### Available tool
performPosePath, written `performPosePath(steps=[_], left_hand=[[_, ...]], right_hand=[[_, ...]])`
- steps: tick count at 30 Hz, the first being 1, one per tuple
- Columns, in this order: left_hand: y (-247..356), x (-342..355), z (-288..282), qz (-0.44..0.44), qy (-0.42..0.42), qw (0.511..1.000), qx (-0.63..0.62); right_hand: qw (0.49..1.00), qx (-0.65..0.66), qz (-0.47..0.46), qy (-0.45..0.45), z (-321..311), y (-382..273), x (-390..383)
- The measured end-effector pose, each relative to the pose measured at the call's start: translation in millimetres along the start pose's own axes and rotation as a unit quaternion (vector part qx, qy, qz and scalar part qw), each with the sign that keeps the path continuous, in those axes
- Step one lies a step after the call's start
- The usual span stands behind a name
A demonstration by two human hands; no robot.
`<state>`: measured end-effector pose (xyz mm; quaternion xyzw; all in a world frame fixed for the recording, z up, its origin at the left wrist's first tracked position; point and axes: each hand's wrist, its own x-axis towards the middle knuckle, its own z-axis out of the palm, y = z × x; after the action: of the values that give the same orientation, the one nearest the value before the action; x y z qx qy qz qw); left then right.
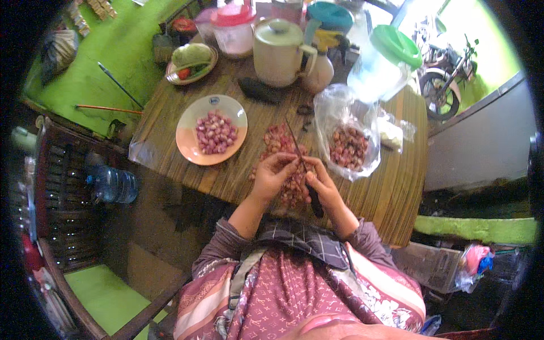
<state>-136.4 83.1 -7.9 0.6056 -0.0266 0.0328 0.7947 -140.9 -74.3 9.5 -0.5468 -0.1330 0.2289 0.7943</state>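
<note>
My right hand [323, 182] is closed round the dark handle of a knife [294, 139], whose narrow blade points away from me over the table. Close beside it, the fingers of my left hand [275, 173] are pinched together near the blade; whatever they hold is too small or hidden to make out. Under and around both hands lies a heap of shallot skins and scraps [277, 139]. To the left, a round plate [190, 144] carries peeled pink shallots [215, 133]. On the right, an opened clear plastic bag [371, 164] holds unpeeled reddish shallots [347, 147].
Toward the back of the wooden table [388, 192] stand a lidded cream pitcher [277, 54], a pink-lidded tub [233, 34] and a green-lidded container [371, 71]. A small plate of vegetables [191, 61] is at the far left edge. A water bottle [116, 185] lies left of the table.
</note>
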Motion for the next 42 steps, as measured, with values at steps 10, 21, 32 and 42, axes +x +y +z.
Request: performPosePath(steps=[10,21,32,42], left_hand=[[7.5,-8.6,1.0,-0.096,-0.071,0.993,-0.013],[10.7,1.5,-8.4,-0.068,-0.015,0.973,-0.22],[-1.8,0.5,-15.7,-0.065,-0.023,0.985,-0.159],[11.9,-3.8,-14.4,-0.03,-0.025,0.999,0.013]], right_hand=[[0.993,0.043,0.053,0.097,4.3,-3.1,2.6],[0.995,0.037,0.076,-0.052,1.7,-16.7,-6.4],[0.993,0.048,0.091,-0.062,3.9,-13.5,-5.0],[0.996,-0.068,0.052,-0.023,6.4,-4.4,-2.7]])
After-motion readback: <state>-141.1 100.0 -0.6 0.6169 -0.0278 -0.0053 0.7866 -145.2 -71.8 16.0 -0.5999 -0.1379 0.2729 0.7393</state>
